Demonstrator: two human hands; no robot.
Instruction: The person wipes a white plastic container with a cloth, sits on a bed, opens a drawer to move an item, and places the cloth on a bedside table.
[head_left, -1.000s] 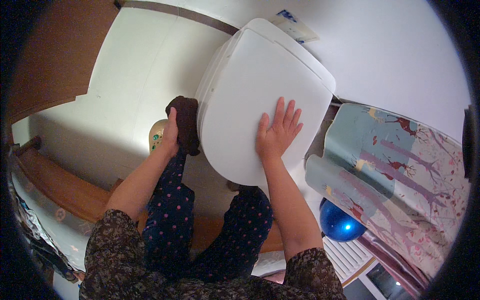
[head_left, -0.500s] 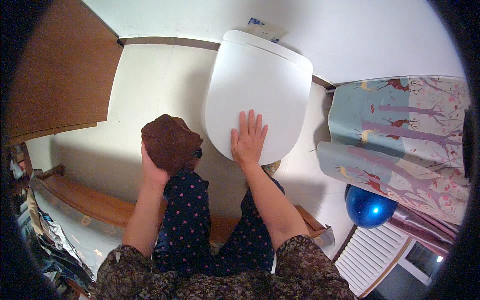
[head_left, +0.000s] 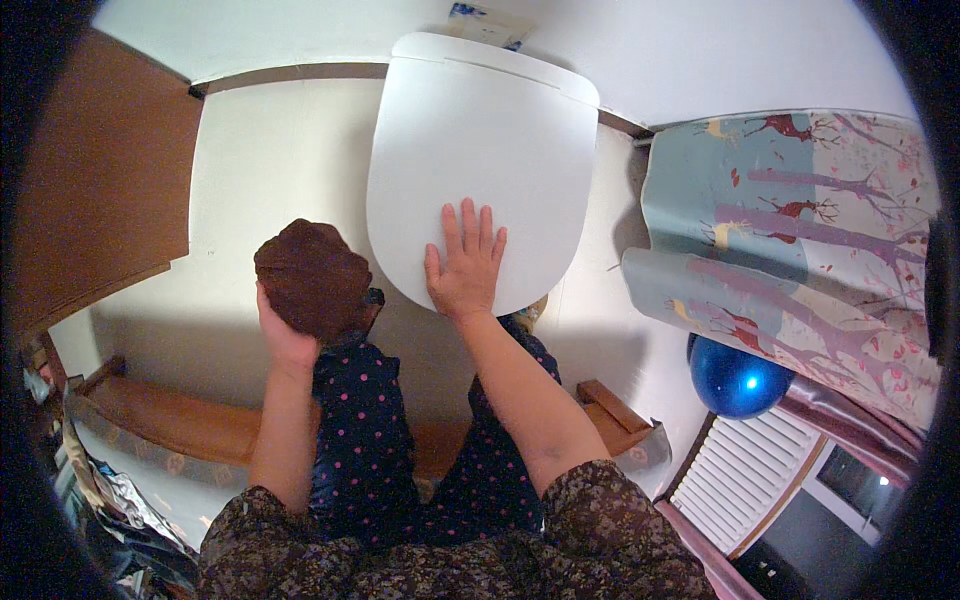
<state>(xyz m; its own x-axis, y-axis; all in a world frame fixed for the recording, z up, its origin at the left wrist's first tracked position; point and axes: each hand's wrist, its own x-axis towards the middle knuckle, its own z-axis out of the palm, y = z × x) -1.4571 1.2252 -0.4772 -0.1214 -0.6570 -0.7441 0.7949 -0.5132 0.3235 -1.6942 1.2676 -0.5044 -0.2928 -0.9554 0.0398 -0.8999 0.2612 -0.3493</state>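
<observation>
My left hand (head_left: 287, 337) holds a bunched dark brown cloth (head_left: 312, 278) up over the floor, left of a white tabletop. The fingers lie mostly hidden behind the cloth, with the thumb side and palm showing. On the white tabletop (head_left: 490, 140), which has a rounded near edge and a straight far side against the wall, my right hand (head_left: 467, 275) lies palm down near the front edge. Its fingers are stretched out and slightly spread, with nothing in them. The surface under the tabletop is out of sight.
A brown wooden panel (head_left: 120, 180) stands at left. To the right hang a patterned curtain (head_left: 800, 250) with deer and trees, a blue balloon (head_left: 740, 378) and a white radiator (head_left: 745, 480). Behind my legs is a wooden-edged seat (head_left: 180, 412). A wall socket plate (head_left: 490, 25) sits beyond the tabletop.
The whole view has shifted, so the tabletop and both hands appear farther left and slightly higher. My left hand still grips the cloth, and my right hand still rests flat.
</observation>
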